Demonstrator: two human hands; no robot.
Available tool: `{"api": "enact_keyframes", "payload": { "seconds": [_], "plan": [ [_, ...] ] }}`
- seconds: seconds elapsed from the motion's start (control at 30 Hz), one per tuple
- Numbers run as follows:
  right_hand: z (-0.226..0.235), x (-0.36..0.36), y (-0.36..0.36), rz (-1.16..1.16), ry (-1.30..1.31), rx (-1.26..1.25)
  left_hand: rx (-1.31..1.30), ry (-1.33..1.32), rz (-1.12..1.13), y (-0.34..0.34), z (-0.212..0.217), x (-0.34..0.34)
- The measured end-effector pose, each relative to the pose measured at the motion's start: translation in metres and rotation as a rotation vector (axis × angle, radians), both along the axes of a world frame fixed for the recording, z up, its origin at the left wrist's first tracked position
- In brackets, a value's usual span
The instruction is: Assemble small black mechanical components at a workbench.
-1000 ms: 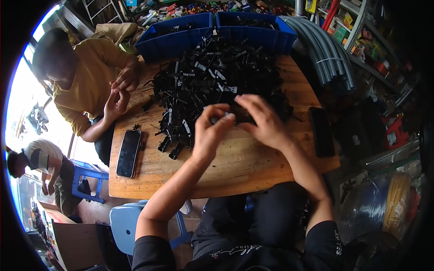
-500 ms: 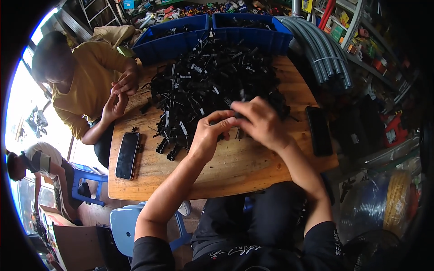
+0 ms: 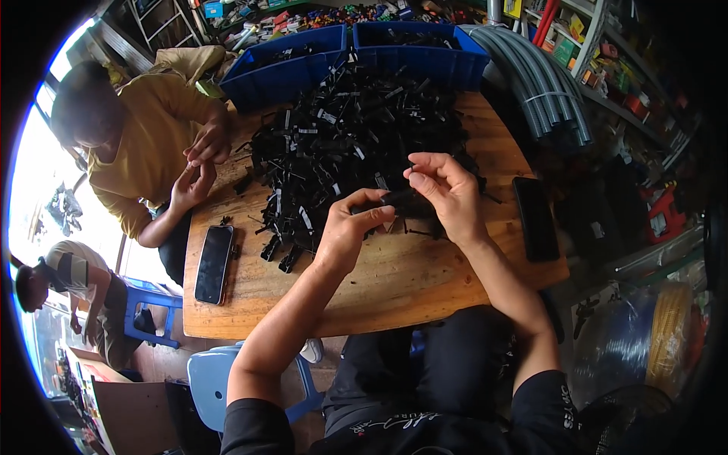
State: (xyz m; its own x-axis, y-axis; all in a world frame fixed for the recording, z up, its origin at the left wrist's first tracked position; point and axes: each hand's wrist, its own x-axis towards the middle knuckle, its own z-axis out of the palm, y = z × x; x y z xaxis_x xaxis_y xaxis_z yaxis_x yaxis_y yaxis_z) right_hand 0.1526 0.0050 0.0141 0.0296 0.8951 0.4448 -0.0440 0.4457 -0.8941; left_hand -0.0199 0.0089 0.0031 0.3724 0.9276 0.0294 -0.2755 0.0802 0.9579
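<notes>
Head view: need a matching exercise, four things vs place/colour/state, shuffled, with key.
Things
1. Left hand
2. Black parts
3. Bins
4. Hoses

Place, colour or state
A. Grey, tied in a bundle
B. Blue, side by side at the far side of the table
C. Holding a dark piece
D. Loosely heaped over the middle of the table

Pairs: 1-C, 2-D, 3-B, 4-A
</notes>
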Motion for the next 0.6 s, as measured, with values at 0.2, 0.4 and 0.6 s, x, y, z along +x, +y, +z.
{"api": "enact_keyframes", "payload": {
  "seconds": [0.2,0.4,0.6],
  "plan": [
    [-0.003,0.001,-0.003,0.11,-0.204,0.034,0.013,0.07,0.194,-0.003,0.006,-0.002],
    [-0.008,-0.006,-0.003,0.223,-0.069,-0.122,0.284,0.145,0.251,-0.007,0.0,-0.001],
    [-0.007,-0.002,-0.002,0.528,0.307,-0.457,0.711,0.362,0.332,-0.011,0.007,0.0]
  ]
}}
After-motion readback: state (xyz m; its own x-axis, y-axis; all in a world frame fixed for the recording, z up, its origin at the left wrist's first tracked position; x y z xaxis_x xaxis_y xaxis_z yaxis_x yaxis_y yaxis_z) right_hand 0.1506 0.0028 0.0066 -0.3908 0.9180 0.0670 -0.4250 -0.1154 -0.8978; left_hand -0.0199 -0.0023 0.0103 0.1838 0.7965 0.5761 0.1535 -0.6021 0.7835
